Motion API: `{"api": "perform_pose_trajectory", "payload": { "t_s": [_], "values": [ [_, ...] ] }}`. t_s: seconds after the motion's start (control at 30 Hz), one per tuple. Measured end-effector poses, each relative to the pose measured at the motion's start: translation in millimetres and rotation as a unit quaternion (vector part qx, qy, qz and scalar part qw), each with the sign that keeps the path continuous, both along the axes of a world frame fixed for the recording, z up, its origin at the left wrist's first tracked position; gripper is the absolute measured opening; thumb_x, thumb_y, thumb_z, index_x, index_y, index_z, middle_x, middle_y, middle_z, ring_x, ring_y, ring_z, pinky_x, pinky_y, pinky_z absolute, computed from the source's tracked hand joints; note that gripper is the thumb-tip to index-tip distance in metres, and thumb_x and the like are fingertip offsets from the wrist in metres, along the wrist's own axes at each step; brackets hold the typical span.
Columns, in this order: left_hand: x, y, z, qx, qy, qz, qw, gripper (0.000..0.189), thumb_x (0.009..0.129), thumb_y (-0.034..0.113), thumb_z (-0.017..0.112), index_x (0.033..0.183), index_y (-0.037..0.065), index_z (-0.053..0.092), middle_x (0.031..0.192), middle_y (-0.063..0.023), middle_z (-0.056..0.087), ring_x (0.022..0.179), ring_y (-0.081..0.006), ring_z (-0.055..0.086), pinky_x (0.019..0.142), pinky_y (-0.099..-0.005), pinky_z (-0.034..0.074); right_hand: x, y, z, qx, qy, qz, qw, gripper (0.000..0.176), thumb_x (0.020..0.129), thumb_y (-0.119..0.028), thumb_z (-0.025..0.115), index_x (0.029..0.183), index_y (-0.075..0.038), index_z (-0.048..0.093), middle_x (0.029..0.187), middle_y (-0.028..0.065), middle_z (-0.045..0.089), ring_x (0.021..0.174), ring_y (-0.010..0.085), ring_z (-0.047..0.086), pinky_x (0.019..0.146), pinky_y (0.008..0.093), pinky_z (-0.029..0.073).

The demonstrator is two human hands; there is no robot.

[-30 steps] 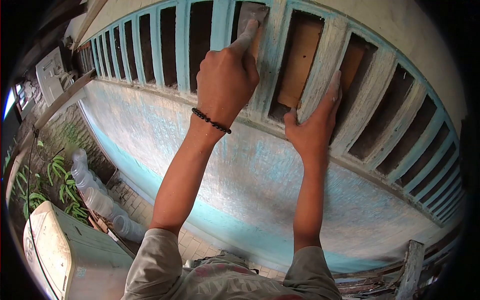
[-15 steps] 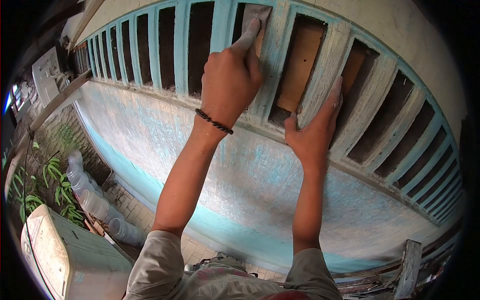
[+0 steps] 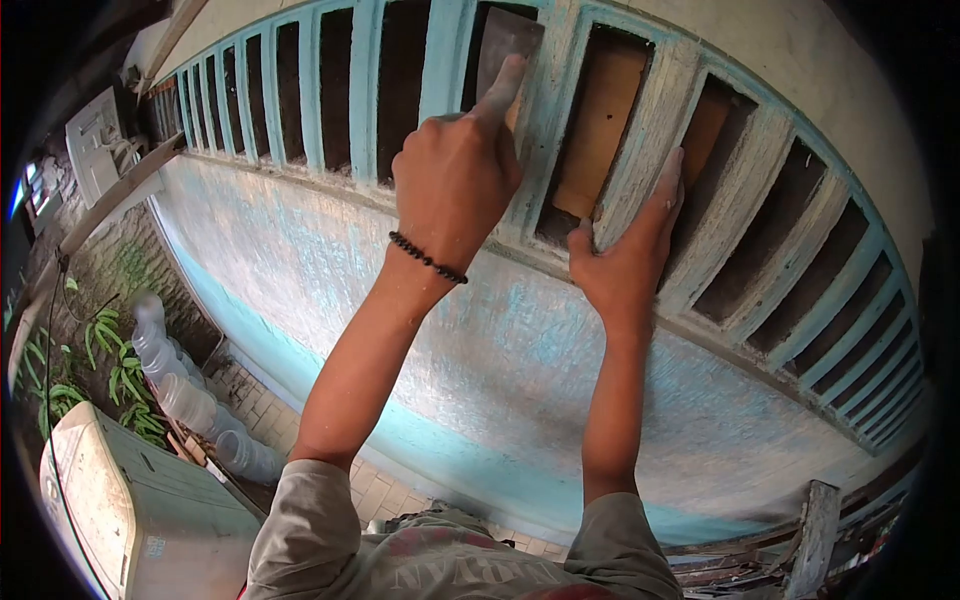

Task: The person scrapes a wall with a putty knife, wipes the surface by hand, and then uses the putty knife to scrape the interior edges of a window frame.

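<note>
My left hand (image 3: pixel 455 165), with a dark beaded bracelet (image 3: pixel 427 258) at its wrist, is closed around a flat grey scraper (image 3: pixel 508 38). Its index finger lies stretched along the blade, and any handle is hidden in the palm. The blade is against a worn blue slat (image 3: pixel 543 110) of the vent grille, near its upper end. Lower and to the right, my right hand (image 3: pixel 625 260) rests on the neighbouring slat (image 3: pixel 650 130), thumb and straight fingers apart on either side of it. Pale dust coats fingers of both hands.
Below the grille runs a patchy blue and grey wall (image 3: pixel 510 350). At the lower left stand a pale bin-like container (image 3: pixel 180 510) and stacked clear plastic tubs (image 3: pixel 190 400) beside green plants (image 3: pixel 125 380). Weathered timber (image 3: pixel 815 540) lies at the lower right.
My left hand has moved slightly down and left, showing more of the blade. The right hand stays almost in place on its slat.
</note>
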State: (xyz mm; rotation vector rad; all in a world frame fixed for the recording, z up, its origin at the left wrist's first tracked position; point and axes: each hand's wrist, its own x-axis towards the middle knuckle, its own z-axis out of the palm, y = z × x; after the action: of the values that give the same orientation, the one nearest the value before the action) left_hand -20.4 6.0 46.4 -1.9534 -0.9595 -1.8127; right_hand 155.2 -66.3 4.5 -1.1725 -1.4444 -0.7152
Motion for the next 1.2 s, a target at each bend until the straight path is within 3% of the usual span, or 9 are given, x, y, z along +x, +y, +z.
{"api": "perform_pose_trajectory", "payload": {
  "t_s": [0.17, 0.4, 0.67, 0.8, 0.83, 0.9, 1.03, 1.1, 1.2],
  "values": [
    [1, 17, 22, 0.041, -0.014, -0.022, 0.999, 0.06, 0.089, 0.007, 0.064, 0.147, 0.021, 0.065, 0.07, -0.0206, 0.069, 0.065, -0.0419, 0.07, 0.06, -0.0514, 0.058, -1, -1, -1, -0.017, 0.015, -0.006, 1.0, 0.117, 0.072, 0.001, 0.073, 0.169, -0.003, 0.007, 0.166, 0.0326, 0.027, 0.153, 0.0513, 0.033, 0.126, 0.0558, 0.032],
    [-4, 10, -11, 0.011, -0.019, -0.14, 0.99, 0.059, 0.09, 0.004, 0.063, 0.148, 0.018, 0.064, 0.07, -0.022, 0.068, 0.064, -0.0408, 0.069, 0.06, -0.0488, 0.056, 3, 1, -1, 0.003, -0.006, 0.005, 1.0, 0.117, 0.072, 0.0, 0.073, 0.169, -0.003, 0.007, 0.167, 0.032, 0.025, 0.153, 0.051, 0.032, 0.126, 0.0564, 0.032],
    [12, 16, 17, 0.072, -0.046, -0.11, 0.99, 0.057, 0.092, 0.004, 0.062, 0.146, 0.021, 0.066, 0.068, -0.0201, 0.067, 0.063, -0.0407, 0.068, 0.058, -0.0495, 0.054, 3, 0, 0, -0.006, 0.0, 0.014, 1.0, 0.118, 0.073, 0.0, 0.074, 0.169, -0.004, 0.006, 0.168, 0.0308, 0.025, 0.154, 0.0506, 0.03, 0.127, 0.0566, 0.03],
    [0, 5, 11, -0.007, -0.045, -0.287, 0.957, 0.046, 0.099, 0.003, 0.058, 0.144, 0.011, 0.068, 0.063, -0.0191, 0.062, 0.053, -0.0209, 0.062, 0.055, -0.0352, 0.05, 6, 0, -2, -0.01, -0.001, 0.014, 1.0, 0.118, 0.072, 0.001, 0.074, 0.169, -0.004, 0.006, 0.168, 0.0307, 0.024, 0.155, 0.0503, 0.029, 0.128, 0.056, 0.03],
    [1, 6, 0, -0.014, -0.051, -0.326, 0.944, 0.044, 0.102, 0.004, 0.057, 0.145, 0.007, 0.066, 0.058, -0.0117, 0.054, 0.053, -0.0085, 0.048, 0.054, -0.0288, 0.044, 5, 0, -2, -0.01, -0.007, 0.007, 1.0, 0.117, 0.074, 0.0, 0.073, 0.169, -0.005, 0.005, 0.167, 0.0317, 0.023, 0.154, 0.0519, 0.03, 0.126, 0.0578, 0.033],
    [-7, 4, -13, -0.066, -0.03, -0.35, 0.934, 0.045, 0.104, 0.005, 0.056, 0.148, 0.008, 0.064, 0.06, -0.0042, 0.051, 0.055, -0.0055, 0.042, 0.054, -0.0267, 0.041, 3, -1, 0, -0.007, -0.02, -0.007, 1.0, 0.115, 0.078, 0.0, 0.073, 0.169, -0.007, 0.003, 0.165, 0.0338, 0.021, 0.152, 0.0551, 0.031, 0.123, 0.0615, 0.038],
    [-24, 5, 0, -0.153, 0.012, -0.426, 0.892, 0.046, 0.113, 0.014, 0.052, 0.159, 0.011, 0.052, 0.071, 0.0101, 0.048, 0.06, 0.0003, 0.039, 0.053, -0.0203, 0.035, 0, -1, 0, -0.007, -0.012, -0.007, 1.0, 0.115, 0.076, 0.0, 0.072, 0.169, -0.006, 0.004, 0.166, 0.0334, 0.022, 0.152, 0.0538, 0.031, 0.124, 0.0595, 0.036],
    [-26, 6, -1, -0.138, 0.01, -0.441, 0.887, 0.047, 0.113, 0.014, 0.051, 0.16, 0.011, 0.05, 0.071, 0.0103, 0.047, 0.06, 0.0005, 0.039, 0.053, -0.0206, 0.035, 0, 0, 0, 0.002, 0.0, 0.001, 1.0, 0.117, 0.072, 0.0, 0.073, 0.169, -0.003, 0.007, 0.166, 0.0326, 0.026, 0.154, 0.0503, 0.031, 0.127, 0.055, 0.031],
    [-24, 8, -12, -0.115, 0.013, -0.434, 0.893, 0.047, 0.112, 0.013, 0.052, 0.159, 0.011, 0.052, 0.068, 0.0095, 0.046, 0.061, 0.0, 0.039, 0.055, -0.0213, 0.037, -2, -2, 1, -0.008, 0.006, -0.007, 1.0, 0.116, 0.072, 0.0, 0.073, 0.169, -0.002, 0.008, 0.166, 0.0325, 0.027, 0.153, 0.0503, 0.032, 0.127, 0.0548, 0.032]
  ]
}}
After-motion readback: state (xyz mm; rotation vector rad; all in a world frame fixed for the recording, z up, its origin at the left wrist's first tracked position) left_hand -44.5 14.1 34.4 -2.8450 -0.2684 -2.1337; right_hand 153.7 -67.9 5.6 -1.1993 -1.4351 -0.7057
